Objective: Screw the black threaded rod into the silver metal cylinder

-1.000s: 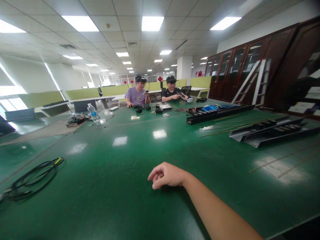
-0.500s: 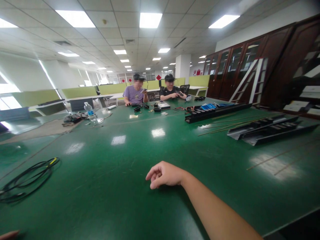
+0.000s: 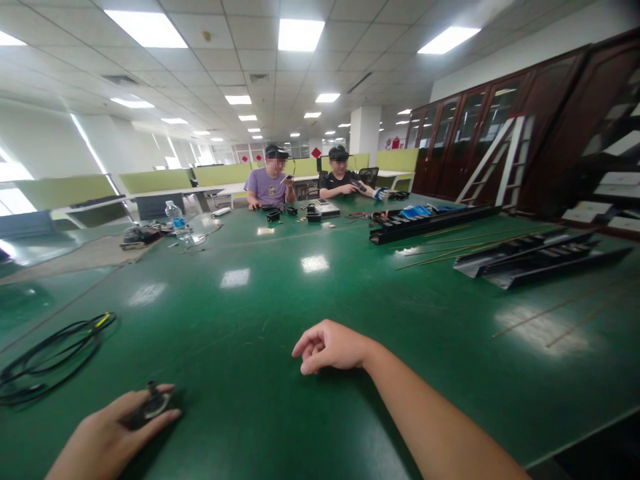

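My left hand is at the lower left, gripping a small dark round part with a short upright post and a pale ring. Thumb and fingers pinch it from its two sides, just over the green table; the hand covers some of it, and its exact kind is unclear. Near the middle front, my right hand rests at the tabletop with fingers loosely bent and the thumb apart from the index fingertip. Nothing shows in it.
A coiled black cable lies at left, beyond it a water bottle. Black metal channels and thin rods lie at right. Two people sit across the table among small black parts. A stepladder stands behind.
My left hand has come in from the lower left edge, carrying the small dark round part over the table. My right hand has stayed in place.
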A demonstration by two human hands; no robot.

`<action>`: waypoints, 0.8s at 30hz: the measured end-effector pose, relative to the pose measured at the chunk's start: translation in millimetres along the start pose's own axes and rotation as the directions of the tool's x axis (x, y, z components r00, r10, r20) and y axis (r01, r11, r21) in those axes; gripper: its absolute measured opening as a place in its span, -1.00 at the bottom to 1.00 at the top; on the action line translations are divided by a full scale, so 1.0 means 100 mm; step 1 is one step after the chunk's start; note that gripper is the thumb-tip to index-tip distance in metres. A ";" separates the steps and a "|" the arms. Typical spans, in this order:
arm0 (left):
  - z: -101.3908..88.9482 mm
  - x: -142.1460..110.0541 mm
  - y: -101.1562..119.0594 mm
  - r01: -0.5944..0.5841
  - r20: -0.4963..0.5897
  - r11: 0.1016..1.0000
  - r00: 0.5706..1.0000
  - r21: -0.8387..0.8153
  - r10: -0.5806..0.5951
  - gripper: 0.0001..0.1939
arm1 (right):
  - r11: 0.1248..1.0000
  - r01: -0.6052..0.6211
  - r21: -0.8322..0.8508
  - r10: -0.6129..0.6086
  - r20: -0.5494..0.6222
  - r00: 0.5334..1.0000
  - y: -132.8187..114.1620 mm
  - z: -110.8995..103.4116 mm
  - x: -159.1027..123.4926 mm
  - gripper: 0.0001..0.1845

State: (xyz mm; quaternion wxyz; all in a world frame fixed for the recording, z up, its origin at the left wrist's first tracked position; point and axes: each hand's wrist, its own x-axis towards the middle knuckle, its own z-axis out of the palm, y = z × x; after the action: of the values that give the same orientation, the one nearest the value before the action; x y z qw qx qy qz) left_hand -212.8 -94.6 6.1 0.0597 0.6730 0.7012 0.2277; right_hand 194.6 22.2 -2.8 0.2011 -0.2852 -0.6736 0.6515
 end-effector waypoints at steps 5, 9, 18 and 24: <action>0.42 0.44 0.96 -0.206 0.218 0.964 0.946 -0.167 0.239 -0.58 | 0.999 0.038 -0.016 -0.039 -0.090 0.995 0.03 -0.03 0.03 -0.49; 0.75 0.71 1.59 -0.289 0.161 0.919 0.927 -0.269 0.338 -0.60 | 0.980 0.085 -0.177 -0.129 -0.253 0.959 0.07 -0.06 0.06 -0.50; 1.01 0.65 1.56 -0.334 0.156 0.883 0.903 -0.331 0.400 -0.75 | 0.847 0.122 -0.517 -0.289 -0.256 0.922 0.07 0.01 0.04 -0.54; 1.03 0.64 1.59 -0.365 0.149 0.866 0.889 -0.342 0.433 -0.63 | 0.781 0.084 -0.619 -0.300 -0.253 0.920 0.03 0.03 0.04 -0.60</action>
State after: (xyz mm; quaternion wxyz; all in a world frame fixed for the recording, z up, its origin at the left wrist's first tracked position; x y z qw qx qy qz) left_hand -32.6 -9.3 -7.8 0.1916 0.8077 0.4911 0.2641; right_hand 190.1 21.9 -6.8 0.2796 -0.3699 -0.8251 0.3229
